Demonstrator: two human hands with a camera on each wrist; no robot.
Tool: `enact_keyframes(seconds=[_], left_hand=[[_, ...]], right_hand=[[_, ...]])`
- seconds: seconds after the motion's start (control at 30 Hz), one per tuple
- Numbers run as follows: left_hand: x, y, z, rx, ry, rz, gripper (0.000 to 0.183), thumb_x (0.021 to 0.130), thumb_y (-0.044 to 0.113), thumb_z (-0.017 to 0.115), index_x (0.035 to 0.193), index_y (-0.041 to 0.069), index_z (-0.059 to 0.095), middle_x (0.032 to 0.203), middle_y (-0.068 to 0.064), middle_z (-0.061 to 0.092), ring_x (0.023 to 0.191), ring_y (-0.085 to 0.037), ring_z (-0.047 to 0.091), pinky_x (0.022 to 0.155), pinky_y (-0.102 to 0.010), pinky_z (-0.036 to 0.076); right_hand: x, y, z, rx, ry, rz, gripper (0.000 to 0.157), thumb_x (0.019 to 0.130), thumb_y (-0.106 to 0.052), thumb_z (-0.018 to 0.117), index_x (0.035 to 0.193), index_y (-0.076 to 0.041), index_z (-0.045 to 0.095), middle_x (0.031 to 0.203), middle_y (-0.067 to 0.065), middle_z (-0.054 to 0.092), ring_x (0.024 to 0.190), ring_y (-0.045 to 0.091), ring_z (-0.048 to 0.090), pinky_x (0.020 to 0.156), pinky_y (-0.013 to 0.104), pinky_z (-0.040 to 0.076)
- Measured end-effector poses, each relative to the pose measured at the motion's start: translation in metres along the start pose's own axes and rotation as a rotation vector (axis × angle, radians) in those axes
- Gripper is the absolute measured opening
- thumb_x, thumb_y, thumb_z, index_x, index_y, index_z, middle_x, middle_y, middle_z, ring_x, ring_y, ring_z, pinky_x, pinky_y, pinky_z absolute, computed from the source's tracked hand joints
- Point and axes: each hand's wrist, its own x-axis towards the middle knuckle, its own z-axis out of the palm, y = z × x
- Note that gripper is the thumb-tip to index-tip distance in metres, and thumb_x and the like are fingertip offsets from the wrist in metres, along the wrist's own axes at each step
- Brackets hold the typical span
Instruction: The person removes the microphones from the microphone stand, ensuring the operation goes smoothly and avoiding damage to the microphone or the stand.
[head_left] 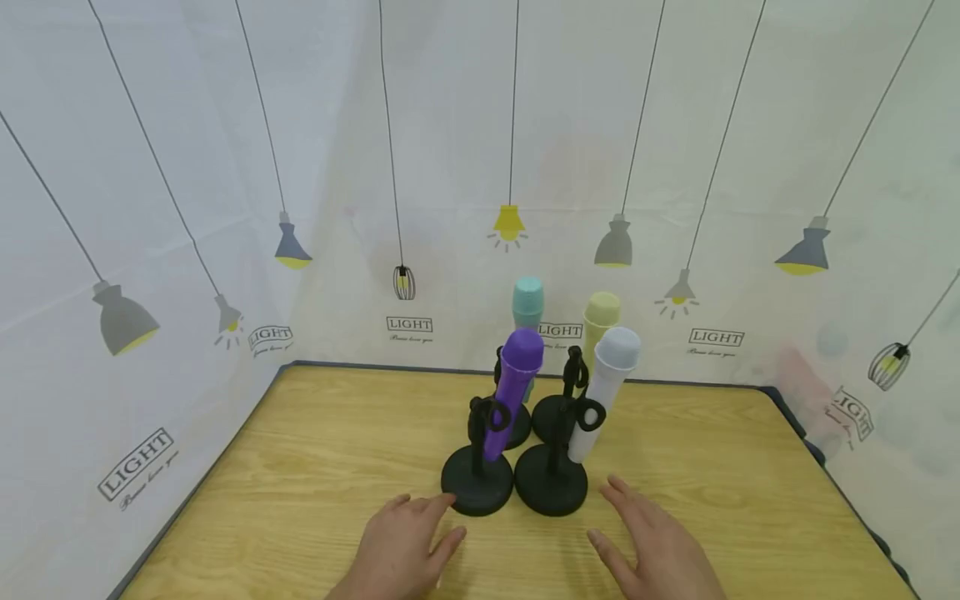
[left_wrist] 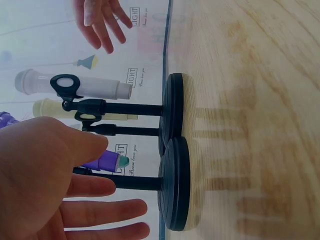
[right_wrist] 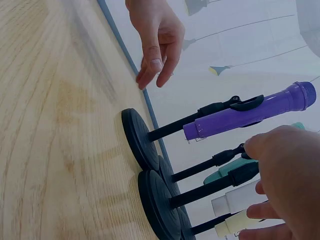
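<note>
Toy microphones rest tilted in clips on black round-based stands, grouped closely on the wooden table. At the front left is the purple microphone (head_left: 512, 392) on its stand (head_left: 477, 481); beside it, the white microphone (head_left: 606, 392) leans on another stand (head_left: 551, 479). Behind them are a teal microphone (head_left: 528, 304) and a yellow microphone (head_left: 602, 317). My left hand (head_left: 401, 546) hovers in front of the purple microphone's base, fingers extended and holding nothing. To the right, my right hand (head_left: 656, 546) is spread near the white microphone's base, also without anything in it.
The wooden table (head_left: 337, 433) has a dark edge along its back and sides. A pale cloth backdrop (head_left: 450, 167) printed with hanging lamps and LIGHT labels rises behind and on both sides.
</note>
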Motion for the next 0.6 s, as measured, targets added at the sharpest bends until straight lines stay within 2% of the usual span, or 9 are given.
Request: enact_keyframes(seconds=[0.1,0.17,0.3,0.43,0.6], left_hand=[[0.000,-0.001,0.001,-0.041,0.027,-0.004,0.037,0.104,0.042,0.072,0.126,0.012,0.075,0.110,-0.004,0.084,0.093,-0.022,0.080,0.084,-0.046,0.065],[0.000,-0.001,0.001,-0.073,0.042,-0.011,0.035,0.103,0.039,0.072,0.126,0.012,0.075,0.112,-0.004,0.083,0.094,-0.022,0.080,0.081,-0.044,0.066],[0.000,-0.002,0.003,-0.130,0.053,-0.040,0.034,0.104,0.036,0.072,0.128,0.013,0.074,0.122,-0.005,0.081,0.105,-0.024,0.079,0.086,-0.045,0.066],[0.001,-0.002,0.004,-0.171,0.048,-0.056,0.037,0.104,0.037,0.072,0.132,0.013,0.072,0.128,-0.006,0.079,0.112,-0.027,0.077,0.090,-0.049,0.065],[0.004,-0.001,0.004,-0.209,0.047,-0.073,0.040,0.104,0.038,0.073,0.134,0.012,0.071,0.130,-0.006,0.078,0.115,-0.027,0.076,0.093,-0.049,0.064]], right_hand=[[0.001,-0.003,-0.002,0.034,0.020,0.032,0.056,0.100,-0.042,0.077,0.146,-0.012,0.065,0.149,0.012,0.068,0.129,0.038,0.070,0.102,0.059,0.060],[0.002,-0.003,-0.002,0.067,0.012,0.057,0.054,0.101,-0.040,0.077,0.145,-0.012,0.065,0.146,0.012,0.070,0.128,0.038,0.070,0.103,0.059,0.059],[0.005,0.001,-0.001,0.165,-0.024,0.093,0.049,0.102,-0.037,0.076,0.143,-0.012,0.067,0.142,0.010,0.072,0.123,0.034,0.072,0.100,0.056,0.061],[0.009,0.004,0.001,0.302,-0.081,0.108,0.043,0.103,-0.034,0.075,0.140,-0.012,0.068,0.137,0.008,0.073,0.115,0.026,0.074,0.095,0.046,0.063],[0.014,0.005,0.003,0.452,-0.125,0.093,0.040,0.104,-0.033,0.073,0.139,-0.013,0.069,0.137,0.006,0.073,0.119,0.028,0.072,0.097,0.038,0.063]])
